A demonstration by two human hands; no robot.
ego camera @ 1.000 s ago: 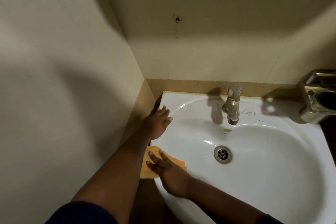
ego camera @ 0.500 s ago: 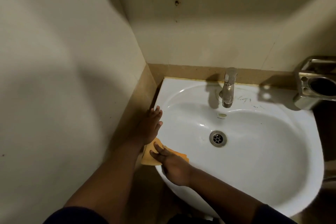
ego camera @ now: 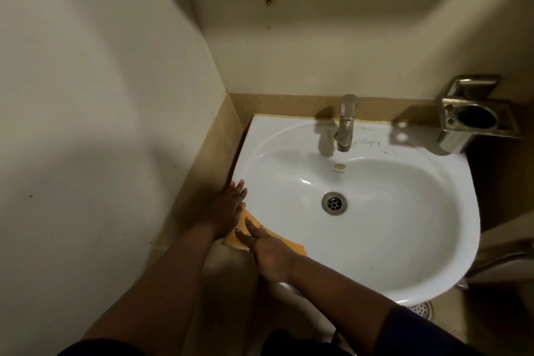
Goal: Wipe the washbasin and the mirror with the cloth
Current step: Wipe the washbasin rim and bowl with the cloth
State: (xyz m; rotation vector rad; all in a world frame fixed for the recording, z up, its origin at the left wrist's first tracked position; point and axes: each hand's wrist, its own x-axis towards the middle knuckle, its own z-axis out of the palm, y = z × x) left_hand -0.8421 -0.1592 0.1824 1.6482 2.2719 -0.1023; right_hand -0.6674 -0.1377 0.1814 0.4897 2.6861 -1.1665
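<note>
At lower centre, the right hand [ego camera: 270, 257] pressed flat-fingered on the orange cloth [ego camera: 291, 244] over the washbasin [ego camera: 404, 240] rim; the left hand [ego camera: 228, 208] rested, fingers straight, beside it (steady pressure would suit).

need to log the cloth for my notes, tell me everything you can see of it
The cloth is orange-yellow, soft-looking fabric, lying flat and draped over the front-left rim of the white washbasin. The right hand presses it with straight fingers; the left hand rests at its upper edge. Most of it is hidden beneath the hands.
</note>
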